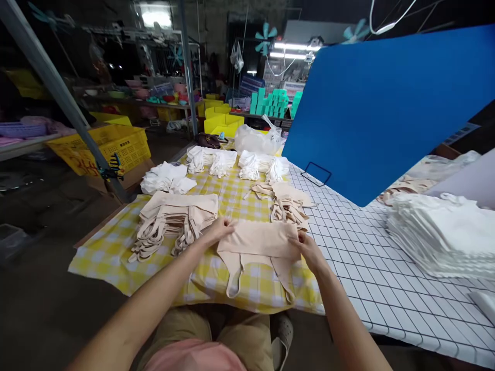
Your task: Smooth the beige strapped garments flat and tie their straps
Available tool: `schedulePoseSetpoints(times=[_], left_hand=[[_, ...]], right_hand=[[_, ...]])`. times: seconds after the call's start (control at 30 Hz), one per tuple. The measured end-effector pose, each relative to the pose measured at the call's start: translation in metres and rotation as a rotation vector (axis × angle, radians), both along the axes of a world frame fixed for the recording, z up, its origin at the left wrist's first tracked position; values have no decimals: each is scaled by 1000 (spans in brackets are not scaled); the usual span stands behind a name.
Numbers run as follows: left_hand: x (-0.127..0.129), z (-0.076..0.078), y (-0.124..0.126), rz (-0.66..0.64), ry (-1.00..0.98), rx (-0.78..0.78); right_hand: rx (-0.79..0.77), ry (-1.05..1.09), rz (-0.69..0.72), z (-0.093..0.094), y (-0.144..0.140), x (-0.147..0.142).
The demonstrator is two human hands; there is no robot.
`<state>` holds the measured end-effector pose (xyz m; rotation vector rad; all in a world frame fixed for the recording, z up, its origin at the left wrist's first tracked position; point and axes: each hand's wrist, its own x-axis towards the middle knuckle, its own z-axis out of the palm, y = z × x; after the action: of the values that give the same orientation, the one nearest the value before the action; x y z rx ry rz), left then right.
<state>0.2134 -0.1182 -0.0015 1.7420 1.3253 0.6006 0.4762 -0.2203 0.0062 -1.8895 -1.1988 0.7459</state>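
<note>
Both hands rest on a beige garment (258, 242) spread flat on the yellow checked cloth (112, 252) at the desk's near edge. Left hand (220, 228) pinches its upper left corner with curled fingers; right hand (307, 248) grips the right edge, fingers closed on the fabric. Its straps (235, 275) trail toward the person. Just left lies a beige stack (174, 216), touching the left hand; a smaller beige pile (288, 206) sits behind. White bundles (216, 161) line the far side, a white stack (441, 232) lies right, under a blue board (386, 113).

No legible text, labels or numbers.
</note>
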Motion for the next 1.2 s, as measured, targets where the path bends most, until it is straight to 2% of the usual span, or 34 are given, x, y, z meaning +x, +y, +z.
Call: schedulePoseSetpoints(times=[0.1,0.2,0.33,0.4,0.5,0.63,0.73,0.9,1.03,1.2], left_hand=[[0,24,5,12,-187,46],[2,53,11,32,-350,107],[-3,98,11,20,-710,28],[-10,119,7,6,-829,-11],[-23,141,-1,24,-958,-55],[-35,146,-5,67,-1040,-104],[-42,141,-5,114,-1017,-39],[-64,138,-2,215,-839,133],[-92,141,6,264,-838,151],[-122,147,22,287,-914,146]], right_hand=[[139,298,110,35,-9,5],[235,555,131,71,-14,4],[365,543,81,111,-14,0],[437,514,83,127,-13,-1],[493,468,127,145,-10,0],[506,377,199,156,0,-1],[503,348,218,153,11,-6],[397,401,299,144,35,-26],[410,482,270,144,54,-49],[439,465,217,156,70,-81]])
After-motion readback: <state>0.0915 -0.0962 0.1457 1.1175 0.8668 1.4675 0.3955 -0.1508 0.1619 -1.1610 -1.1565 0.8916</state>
